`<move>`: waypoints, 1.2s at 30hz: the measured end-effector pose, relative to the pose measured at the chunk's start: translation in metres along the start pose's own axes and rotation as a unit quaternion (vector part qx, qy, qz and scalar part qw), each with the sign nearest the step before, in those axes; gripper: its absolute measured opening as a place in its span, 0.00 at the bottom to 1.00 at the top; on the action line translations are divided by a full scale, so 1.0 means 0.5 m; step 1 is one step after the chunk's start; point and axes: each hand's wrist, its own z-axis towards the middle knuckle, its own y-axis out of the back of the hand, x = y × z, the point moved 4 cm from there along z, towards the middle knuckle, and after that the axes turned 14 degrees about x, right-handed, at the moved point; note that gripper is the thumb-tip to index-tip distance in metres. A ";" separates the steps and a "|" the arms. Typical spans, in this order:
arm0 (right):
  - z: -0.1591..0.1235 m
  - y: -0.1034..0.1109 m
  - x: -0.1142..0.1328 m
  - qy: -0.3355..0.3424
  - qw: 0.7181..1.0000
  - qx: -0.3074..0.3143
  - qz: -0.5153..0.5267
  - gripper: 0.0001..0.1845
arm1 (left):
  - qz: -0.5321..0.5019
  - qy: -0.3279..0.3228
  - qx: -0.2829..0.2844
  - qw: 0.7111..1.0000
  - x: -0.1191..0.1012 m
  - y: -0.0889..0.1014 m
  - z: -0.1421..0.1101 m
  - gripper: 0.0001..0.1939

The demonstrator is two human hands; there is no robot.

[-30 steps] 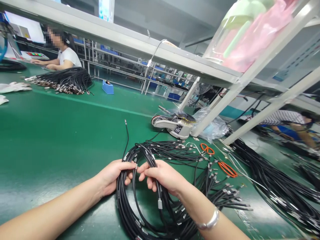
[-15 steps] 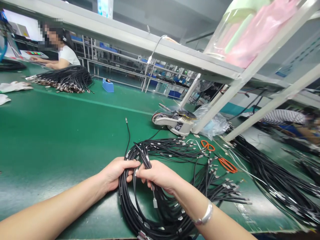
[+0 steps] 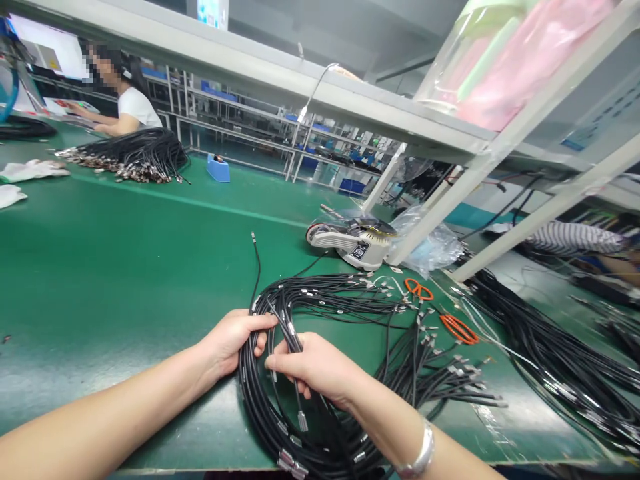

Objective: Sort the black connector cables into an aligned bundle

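Note:
A loop of black coaxial cables with small metal connectors point(image 3: 280, 427) lies on the green bench mat point(image 3: 125, 267) right in front of me. My left hand point(image 3: 233, 343) grips the upper left of this loop. My right hand point(image 3: 315, 367) closes around strands just to its right, and a silver bracelet point(image 3: 423, 455) sits on that wrist. More of the same cables fan out to the right, their metal ends point(image 3: 450, 380) spread on the mat. One single cable end point(image 3: 254, 257) sticks up past the loop, beyond my hands.
Two pairs of orange scissors point(image 3: 419, 289) point(image 3: 459, 329) and a white tape dispenser point(image 3: 355, 243) lie beyond the cables. A big cable pile point(image 3: 550, 353) is at right. A co-worker point(image 3: 135, 110) sits far left behind another bundle point(image 3: 130, 160). An overhead shelf point(image 3: 350, 110) spans the bench.
My right hand has slid down the strands, toward me. The two hands stand slightly further apart, and the view has tilted a little.

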 end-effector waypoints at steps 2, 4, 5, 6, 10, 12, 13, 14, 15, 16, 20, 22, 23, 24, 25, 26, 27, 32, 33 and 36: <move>-0.005 -0.002 -0.004 -0.015 0.999 0.037 -0.027 0.07 | 0.002 -0.008 -0.004 1.000 -0.003 -0.003 -0.003 0.11; -0.015 0.000 -0.004 -0.029 0.994 0.090 -0.059 0.07 | 0.001 -0.011 -0.004 1.000 -0.004 -0.007 -0.005 0.10; -0.020 0.003 -0.003 -0.036 0.990 0.112 -0.077 0.07 | 0.000 -0.010 -0.004 1.000 -0.005 -0.008 -0.006 0.09; -0.025 0.006 -0.002 -0.041 0.986 0.132 -0.094 0.07 | -0.002 -0.008 -0.005 1.000 -0.004 -0.009 -0.006 0.09; -0.033 0.010 0.006 -0.077 0.966 0.201 -0.144 0.07 | -0.012 0.003 -0.017 1.000 -0.002 -0.006 -0.005 0.07; -0.037 0.007 0.007 -0.102 0.956 0.236 -0.141 0.07 | -0.019 0.004 -0.026 0.999 -0.001 -0.003 -0.003 0.06; -0.038 0.008 0.008 -0.107 0.957 0.237 -0.131 0.07 | -0.023 0.004 -0.031 0.999 -0.002 -0.002 -0.002 0.06; -0.039 0.011 0.010 -0.104 0.963 0.221 -0.114 0.06 | -0.027 0.004 -0.035 0.999 -0.002 0.000 -0.002 0.06; -0.039 0.015 0.012 -0.091 0.975 0.184 -0.091 0.05 | -0.031 0.004 -0.039 0.999 -0.003 0.001 -0.001 0.06; -0.038 0.022 0.014 -0.069 0.987 0.130 -0.062 0.06 | -0.035 0.005 -0.043 0.998 -0.004 0.002 -0.001 0.06; -0.026 0.026 0.013 0.040 0.997 -0.065 0.020 0.11 | -0.042 0.006 -0.040 0.998 -0.003 0.006 0.001 0.05; -0.008 0.005 0.008 0.077 0.992 -0.063 0.073 0.12 | -0.040 -0.001 -0.028 0.999 0.002 0.006 0.001 0.06; 0.002 -0.008 0.006 0.087 0.990 -0.045 0.106 0.13 | -0.038 -0.004 -0.019 0.999 0.005 0.005 0.002 0.08; 0.012 -0.019 0.005 0.091 0.986 -0.025 0.137 0.13 | -0.035 -0.004 -0.010 0.999 0.008 0.004 0.002 0.11; 0.020 -0.027 0.004 0.092 0.983 -0.009 0.161 0.12 | -0.031 -0.001 -0.002 1.000 0.012 0.003 0.002 0.14; 0.026 -0.031 0.004 0.089 0.981 0.000 0.171 0.11 | -0.027 0.002 0.003 1.000 0.013 0.002 0.002 0.16; 0.028 -0.030 0.005 0.088 0.982 0.003 0.167 0.10 | -0.023 0.003 0.006 1.000 0.013 0.000 0.000 0.16; -0.004 0.013 0.018 0.088 0.982 0.016 0.164 0.07 | -0.024 0.016 0.058 0.998 -0.034 -0.011 -0.021 0.07; -0.013 0.021 0.019 0.085 0.979 0.029 0.182 0.08 | -0.027 0.030 0.094 0.995 -0.045 -0.015 -0.027 0.08; -0.033 0.036 0.022 0.087 0.971 0.071 0.213 0.08 | -0.009 0.077 0.197 0.977 -0.061 -0.015 -0.050 0.15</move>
